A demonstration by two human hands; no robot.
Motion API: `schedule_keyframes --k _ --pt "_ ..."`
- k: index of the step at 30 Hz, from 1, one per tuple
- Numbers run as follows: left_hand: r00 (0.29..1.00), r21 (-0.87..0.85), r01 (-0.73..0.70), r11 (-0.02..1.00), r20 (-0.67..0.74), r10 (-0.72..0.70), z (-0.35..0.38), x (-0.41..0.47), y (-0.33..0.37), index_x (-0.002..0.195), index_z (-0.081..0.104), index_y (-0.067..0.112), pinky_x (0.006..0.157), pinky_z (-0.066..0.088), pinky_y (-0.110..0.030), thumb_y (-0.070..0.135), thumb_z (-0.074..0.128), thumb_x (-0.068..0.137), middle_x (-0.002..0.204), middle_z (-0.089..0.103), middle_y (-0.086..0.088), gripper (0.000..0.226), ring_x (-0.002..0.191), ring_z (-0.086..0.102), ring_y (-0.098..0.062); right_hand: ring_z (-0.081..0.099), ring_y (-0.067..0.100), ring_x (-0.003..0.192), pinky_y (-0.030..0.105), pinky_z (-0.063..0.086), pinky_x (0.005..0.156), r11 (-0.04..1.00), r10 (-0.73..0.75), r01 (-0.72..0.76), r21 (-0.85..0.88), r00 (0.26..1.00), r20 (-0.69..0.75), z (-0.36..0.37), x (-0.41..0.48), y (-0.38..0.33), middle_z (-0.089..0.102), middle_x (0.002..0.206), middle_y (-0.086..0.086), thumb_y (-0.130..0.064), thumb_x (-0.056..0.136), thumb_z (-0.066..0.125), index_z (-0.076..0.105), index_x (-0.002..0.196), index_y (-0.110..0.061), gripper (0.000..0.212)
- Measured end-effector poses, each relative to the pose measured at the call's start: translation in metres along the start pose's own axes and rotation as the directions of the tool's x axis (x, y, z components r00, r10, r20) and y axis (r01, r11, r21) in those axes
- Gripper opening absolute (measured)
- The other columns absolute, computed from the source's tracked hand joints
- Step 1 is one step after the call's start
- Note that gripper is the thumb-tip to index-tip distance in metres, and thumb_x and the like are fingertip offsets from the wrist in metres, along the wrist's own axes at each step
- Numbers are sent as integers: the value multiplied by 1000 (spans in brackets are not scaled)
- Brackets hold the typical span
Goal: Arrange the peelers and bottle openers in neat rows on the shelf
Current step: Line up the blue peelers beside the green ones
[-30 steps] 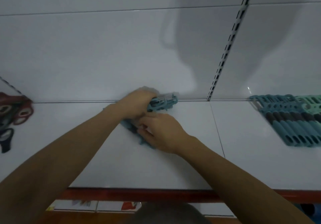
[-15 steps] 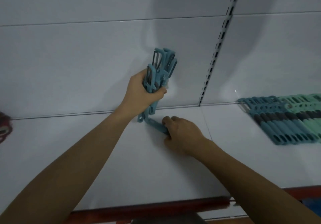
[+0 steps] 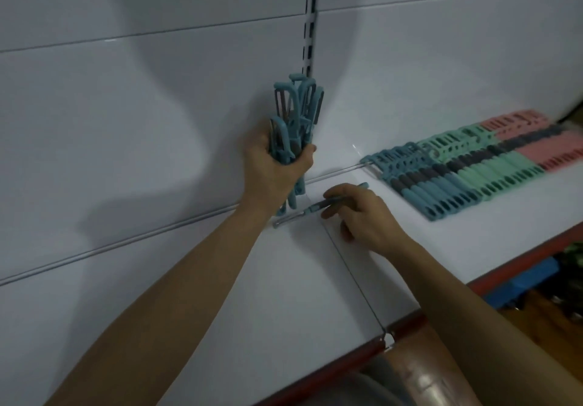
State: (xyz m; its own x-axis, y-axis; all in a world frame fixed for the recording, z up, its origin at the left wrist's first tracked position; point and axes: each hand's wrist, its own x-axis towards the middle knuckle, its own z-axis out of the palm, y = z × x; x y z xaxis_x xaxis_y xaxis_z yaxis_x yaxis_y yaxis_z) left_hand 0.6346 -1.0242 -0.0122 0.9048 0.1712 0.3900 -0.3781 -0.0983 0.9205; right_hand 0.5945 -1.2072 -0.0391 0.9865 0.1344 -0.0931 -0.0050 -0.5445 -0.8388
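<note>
Open white shelf stretches toward us and to the left of both sets of fingers, down to its red front edge. A seam between two boards runs from under our right hand to that edge. Just behind the fingers stands the white back panel, with a slotted upright rising above them.

Our left hand has its fingers clamped round a bundle of teal peelers. The bundle stands upright, heads up, with the handle ends poking out below the fist, close to the back panel. Our right hand's fingers pinch a single teal peeler. It lies low along the shelf, its metal end reaching left to just below the left fist.

Well to the right of the right fingers lies a row of peelers, side by side, teal, then green, then pink, with dark grips.

We cannot count the bundle, since its heads overlap and blur. We cannot tell whether its handle tips touch the shelf. The far end of the row is blurred and cut by the frame.
</note>
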Motion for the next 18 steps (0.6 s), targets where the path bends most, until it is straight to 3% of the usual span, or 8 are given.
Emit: schedule_keyframes --k 2,4,7,10,12,15,18 --pt "999 6 -34 999 14 34 7 0 -2 93 66 23 79 63 -47 6 85 79 90 76 -4 28 85 76 -25 66 14 55 31 56 53 1000 -8 6 -18 995 -102 -4 3 11 76 88 -4 -7 90 67 67 106 -24 23" --pt "997 1 -71 997 21 71 15 0 0 101 63 26 84 61 -33 2 85 78 94 74 11 41 91 74 -12 63 5 53 29 52 57 1000 -12 14 11 984 -175 -4 6 20 76 83 -5 -14 85 78 68 100 -27 22" --pt "992 -33 -123 992 24 124 23 4 3 125 53 20 94 54 -23 -2 85 77 114 67 15 62 107 69 -8 62 2 56 25 46 56 992 12 20 126 969 -248 -3 11 27 75 79 -5 -15 88 76 68 102 -23 18" --pt "990 -61 -140 988 -20 139 30 11 0 129 48 27 96 52 -21 -5 85 75 119 65 23 73 111 67 -5 65 8 64 26 51 61 983 1 59 175 947 -321 -1 15 32 68 70 -9 -18 94 70 66 106 -21 13" --pt "986 -75 -163 984 -56 159 33 13 -2 131 46 24 97 51 -19 -8 85 73 124 61 16 77 114 65 -3 58 9 64 30 50 63 982 -37 101 158 930 -364 0 15 36 60 68 -9 -22 96 67 65 106 -25 10" --pt "979 -48 -203 978 -35 201 35 9 -12 134 44 9 100 48 -17 -9 86 72 129 56 2 77 118 62 0 41 4 57 23 33 55 986 -98 147 83 899 -428 -1 12 37 46 61 -11 -26 99 64 66 103 -28 5" --pt "981 -25 -192 981 13 192 35 2 -27 133 46 4 104 51 -32 -4 87 73 128 59 0 73 120 63 -12 41 6 56 18 27 54 983 -162 185 -10 832 -530 -3 10 32 46 57 -14 -29 98 65 67 89 -25 10"
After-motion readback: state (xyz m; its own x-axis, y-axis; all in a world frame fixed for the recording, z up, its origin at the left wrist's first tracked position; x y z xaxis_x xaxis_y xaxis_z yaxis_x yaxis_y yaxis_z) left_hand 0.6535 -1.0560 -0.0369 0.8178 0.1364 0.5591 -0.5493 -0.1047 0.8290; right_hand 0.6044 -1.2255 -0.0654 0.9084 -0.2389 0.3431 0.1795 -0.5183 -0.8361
